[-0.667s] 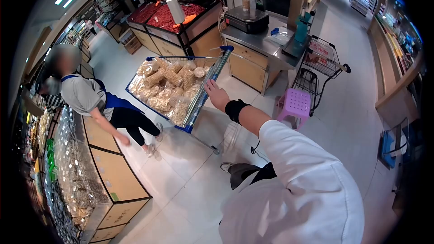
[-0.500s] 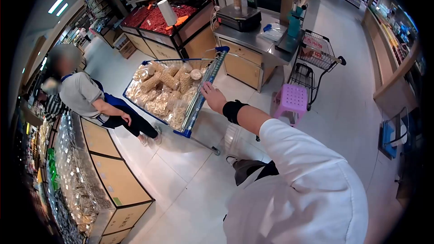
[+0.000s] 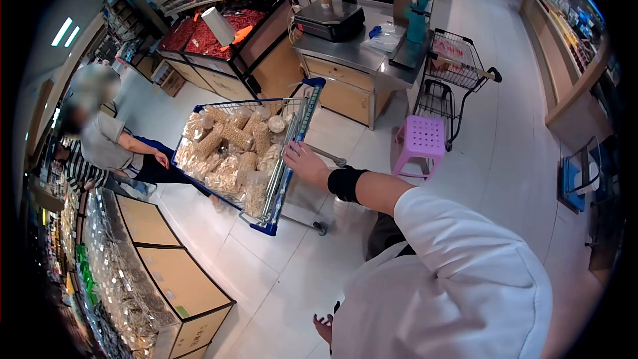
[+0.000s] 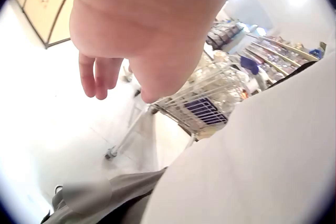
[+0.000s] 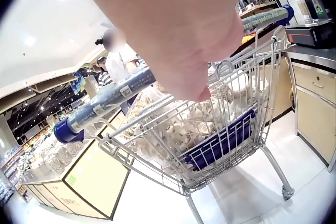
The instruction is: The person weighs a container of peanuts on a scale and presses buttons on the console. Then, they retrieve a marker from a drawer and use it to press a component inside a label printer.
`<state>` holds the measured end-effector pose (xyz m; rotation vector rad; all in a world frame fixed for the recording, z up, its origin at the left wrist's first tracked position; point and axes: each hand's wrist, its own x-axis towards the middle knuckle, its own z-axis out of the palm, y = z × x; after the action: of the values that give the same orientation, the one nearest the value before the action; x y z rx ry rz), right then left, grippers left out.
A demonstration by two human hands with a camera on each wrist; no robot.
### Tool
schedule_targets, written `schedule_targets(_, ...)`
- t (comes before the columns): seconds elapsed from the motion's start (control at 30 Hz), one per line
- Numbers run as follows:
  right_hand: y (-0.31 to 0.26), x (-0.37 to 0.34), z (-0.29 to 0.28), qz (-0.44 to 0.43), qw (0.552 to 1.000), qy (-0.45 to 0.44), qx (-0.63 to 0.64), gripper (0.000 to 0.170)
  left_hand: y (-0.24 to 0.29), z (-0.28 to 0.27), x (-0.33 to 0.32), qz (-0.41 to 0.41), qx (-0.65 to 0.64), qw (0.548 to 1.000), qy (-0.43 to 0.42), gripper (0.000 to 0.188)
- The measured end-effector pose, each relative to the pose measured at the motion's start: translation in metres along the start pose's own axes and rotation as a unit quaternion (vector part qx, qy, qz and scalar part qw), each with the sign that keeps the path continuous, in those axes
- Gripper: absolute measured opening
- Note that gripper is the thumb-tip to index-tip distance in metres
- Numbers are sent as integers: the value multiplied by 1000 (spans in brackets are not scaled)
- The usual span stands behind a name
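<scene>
Lumpy bags [image 3: 237,137] are filling a wire cart [image 5: 224,139]; the right hand [image 3: 308,165], straight-fingered, is touching its tubular handle [image 5: 122,91] (left hand [image 4: 139,37] hanging loose).

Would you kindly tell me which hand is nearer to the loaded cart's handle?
Right: the right hand rests on the handle, while the left hand hangs low, well apart from it.

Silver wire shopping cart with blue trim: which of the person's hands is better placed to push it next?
Probably the right hand: it rests on the long blue-grey handle of the cart. The left hand hangs low, apart from it.
</scene>
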<state>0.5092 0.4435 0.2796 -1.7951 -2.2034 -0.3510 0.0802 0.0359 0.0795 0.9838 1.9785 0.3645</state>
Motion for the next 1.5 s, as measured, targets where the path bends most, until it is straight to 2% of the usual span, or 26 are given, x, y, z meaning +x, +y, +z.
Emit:
schedule_targets(0.07,0,-3,-10,-3,1000,10,19,52,145,-18,-48,129,14,990,55,60)
schedule_targets(0.13,1,-7,-8,-10,997,42,71,50,198,-13,-41,222,33,972,74,53)
schedule_targets(0.17,2,-9,-5,-9,996,43,74,50,229,-9,-40,222,37,971,76,53)
schedule_targets(0.23,8,-10,-6,-43,992,57,101,58,290,5,-39,312,38,944,97,48)
schedule_targets(0.27,10,-9,-10,-45,987,37,148,65,316,13,-32,312,41,944,100,48)
schedule_targets(0.33,15,-10,-2,-58,981,36,183,67,364,31,-23,417,78,897,126,46)
schedule_targets(0.37,21,-9,-3,-71,973,34,216,69,388,39,-21,417,83,896,127,46)
schedule_targets(0.5,60,-4,-10,-141,941,-30,307,74,473,74,7,493,136,821,255,39)
schedule_targets(0.6,91,3,12,-243,855,-23,458,77,521,94,38,468,185,807,310,40)
schedule_targets(0.67,120,-1,12,-245,847,-46,469,78,544,105,55,439,190,817,322,43)
schedule_targets(0.7,135,-5,10,-247,840,-66,478,79,549,106,70,405,194,842,300,45)
schedule_targets(0.73,145,-15,23,-207,846,6,492,75,546,111,93,386,213,833,334,44)
schedule_targets(0.77,164,-19,12,-209,845,-1,492,75,552,120,100,365,232,824,367,43)
schedule_targets(0.8,185,-22,1,-66,856,-157,489,64,553,126,102,358,231,828,365,43)
schedule_targets(0.83,204,-26,-7,79,828,-307,462,53,566,129,91,317,277,822,383,42)
schedule_targets(0.87,221,-36,13,85,851,-311,415,40,571,133,84,275,325,813,397,42)
schedule_targets(0.9,237,-50,47,90,870,-315,368,30,569,132,87,293,319,800,416,43)
schedule_targets(0.97,275,-81,105,76,883,-294,358,28,567,126,93,296,311,810,399,44)
schedule_targets(1.0,293,-84,93,112,880,-296,353,25,577,122,87,301,272,833,376,45)
schedule_targets(1.13,352,-81,85,207,883,-292,305,21,566,124,100,274,281,830,397,43)
schedule_targets(1.17,368,-77,88,204,883,-297,301,21,564,126,101,268,278,833,395,43)
schedule_targets(1.23,398,-71,102,202,890,-245,327,20,571,127,95,337,266,792,435,43)
schedule_targets(1.37,457,-48,125,226,884,-260,315,17,565,127,97,322,268,796,438,40)
schedule_targets(1.43,487,-42,137,235,889,-202,337,14,559,128,98,316,262,801,436,38)
schedule_targets(1.47,498,-38,134,233,889,-209,336,14,558,127,94,305,272,806,427,38)
schedule_targets(1.5,511,-30,132,272,860,-212,376,14,557,126,94,297,281,810,420,39)
